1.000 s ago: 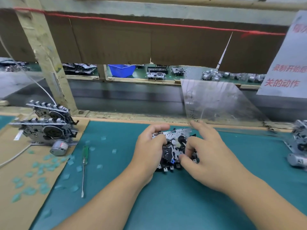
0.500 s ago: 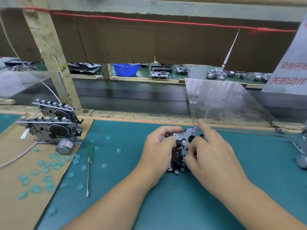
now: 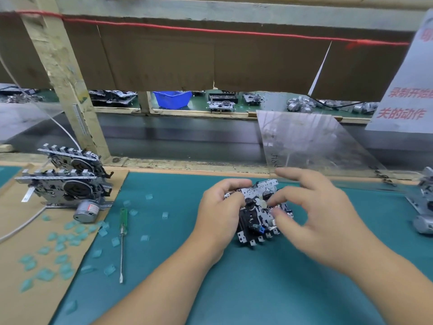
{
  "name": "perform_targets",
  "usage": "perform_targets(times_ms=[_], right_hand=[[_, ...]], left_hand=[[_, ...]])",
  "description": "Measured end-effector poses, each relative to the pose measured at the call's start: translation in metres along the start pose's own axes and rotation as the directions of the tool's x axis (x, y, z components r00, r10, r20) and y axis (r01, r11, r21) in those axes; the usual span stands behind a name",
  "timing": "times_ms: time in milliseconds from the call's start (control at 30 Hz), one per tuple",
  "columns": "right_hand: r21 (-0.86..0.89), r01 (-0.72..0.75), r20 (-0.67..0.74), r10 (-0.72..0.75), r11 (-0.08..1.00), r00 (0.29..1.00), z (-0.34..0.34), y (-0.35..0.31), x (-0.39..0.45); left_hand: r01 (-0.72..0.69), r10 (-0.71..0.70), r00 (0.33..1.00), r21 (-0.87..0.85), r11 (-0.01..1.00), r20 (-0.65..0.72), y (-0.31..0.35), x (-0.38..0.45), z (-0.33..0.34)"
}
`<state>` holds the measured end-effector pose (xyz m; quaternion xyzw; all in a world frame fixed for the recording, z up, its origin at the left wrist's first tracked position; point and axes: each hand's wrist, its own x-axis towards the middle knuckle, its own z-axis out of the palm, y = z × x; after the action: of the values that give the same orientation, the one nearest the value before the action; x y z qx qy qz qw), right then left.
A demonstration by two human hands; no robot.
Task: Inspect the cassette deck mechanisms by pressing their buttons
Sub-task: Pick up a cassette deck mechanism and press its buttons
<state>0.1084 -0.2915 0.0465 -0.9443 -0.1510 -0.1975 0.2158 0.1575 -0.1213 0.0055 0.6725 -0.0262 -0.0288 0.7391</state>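
I see the cassette mechanism near the middle of the bench, towards its far edge, its row of buttons facing the near edge. The left hand grips its left side, fingers curled over the top; the right hand hovers at its right side with fingers half-curled, blurred, fingertips on the metal plate, though I cannot tell whether they grip it. Two more mechanisms stand on cardboard at the far left corner, and a green-handled screwdriver lies just beside the cardboard's edge.
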Motion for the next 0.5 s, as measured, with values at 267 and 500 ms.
perform_targets(times_ms=[267, 500], right_hand=[[-0.033, 0.19, 0.17, -0.181, 0.981, 0.969, 0.009, 0.001, -0.003], [-0.073, 0.266, 0.061, -0.262, 0.961, 0.963, 0.002, 0.018, 0.006]], left_hand=[[0.091, -0.097, 0.995, -0.146, 0.985, -0.033, 0.007, 0.002, -0.006], [0.312, -0.294, 0.95, -0.404, 0.86, 0.108, 0.01, 0.008, -0.012]])
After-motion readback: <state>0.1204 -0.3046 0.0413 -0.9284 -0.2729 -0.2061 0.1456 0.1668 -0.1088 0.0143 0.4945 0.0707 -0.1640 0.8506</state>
